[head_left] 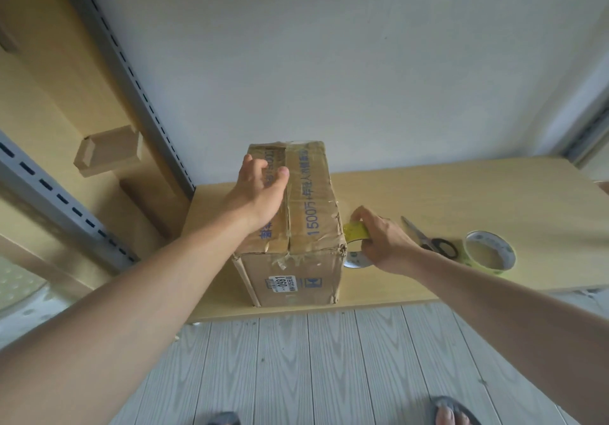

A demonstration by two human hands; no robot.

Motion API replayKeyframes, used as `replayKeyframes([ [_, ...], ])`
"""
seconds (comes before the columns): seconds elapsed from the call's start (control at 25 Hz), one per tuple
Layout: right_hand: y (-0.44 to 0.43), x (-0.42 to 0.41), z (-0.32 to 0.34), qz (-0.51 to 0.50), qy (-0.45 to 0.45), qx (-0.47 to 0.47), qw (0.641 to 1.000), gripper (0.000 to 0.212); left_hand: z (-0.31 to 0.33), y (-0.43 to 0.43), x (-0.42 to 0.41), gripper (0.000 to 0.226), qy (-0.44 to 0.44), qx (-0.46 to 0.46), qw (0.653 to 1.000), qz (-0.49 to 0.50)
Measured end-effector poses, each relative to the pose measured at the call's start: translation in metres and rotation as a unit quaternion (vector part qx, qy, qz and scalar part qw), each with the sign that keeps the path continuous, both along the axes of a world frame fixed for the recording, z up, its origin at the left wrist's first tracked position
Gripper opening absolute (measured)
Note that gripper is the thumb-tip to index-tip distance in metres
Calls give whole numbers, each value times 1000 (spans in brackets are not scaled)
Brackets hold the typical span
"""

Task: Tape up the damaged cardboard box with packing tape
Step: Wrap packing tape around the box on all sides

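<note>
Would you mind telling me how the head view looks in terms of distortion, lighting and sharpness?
Head view: strong wide-angle distortion bows the table edge and swells the forearms; head view: soft, even light, faint shadows, mild sheen on old tape atop the cardboard box; head view: box print and the tape roll in the right hand look fairly sharp.

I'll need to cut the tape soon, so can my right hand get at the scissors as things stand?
Probably yes, but not empty: the scissors lie uncovered on the table just beside the right hand, which is gripping a tape roll beside the cardboard box.
</note>
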State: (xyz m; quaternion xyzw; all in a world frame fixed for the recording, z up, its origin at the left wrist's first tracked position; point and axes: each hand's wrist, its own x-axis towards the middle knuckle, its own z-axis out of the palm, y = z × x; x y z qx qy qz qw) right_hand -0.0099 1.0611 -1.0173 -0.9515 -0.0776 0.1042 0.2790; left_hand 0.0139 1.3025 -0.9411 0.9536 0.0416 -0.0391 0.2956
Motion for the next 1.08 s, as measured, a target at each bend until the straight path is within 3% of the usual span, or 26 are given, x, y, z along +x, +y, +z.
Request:
replayKeyframes([
  [0.16, 2, -5, 2, -15, -22, 31, 999, 37, -10, 0, -4, 57, -44, 51, 997, 23],
  [0.32, -4, -12, 0, -56, -60, 75, 994, 30, -19, 20, 2, 48, -28, -52, 993, 107],
  [0.56, -15, -18, -7, -64, -70, 77, 993, 16, -32, 40, 13, 48, -25, -97, 988, 114],
  [0.8, 14, -14, 15, -71, -164, 127, 976, 27, -42, 74, 17, 25, -56, -200, 964, 164],
  [0.92, 23, -14, 30, -77, -206, 144, 965, 33, -45, 70, 21, 26, -72, -247, 956, 144],
  [1.08, 14, -14, 39, -125, -221, 180, 951, 28, -74, 73, 17, 33, -50, -161, 982, 88],
])
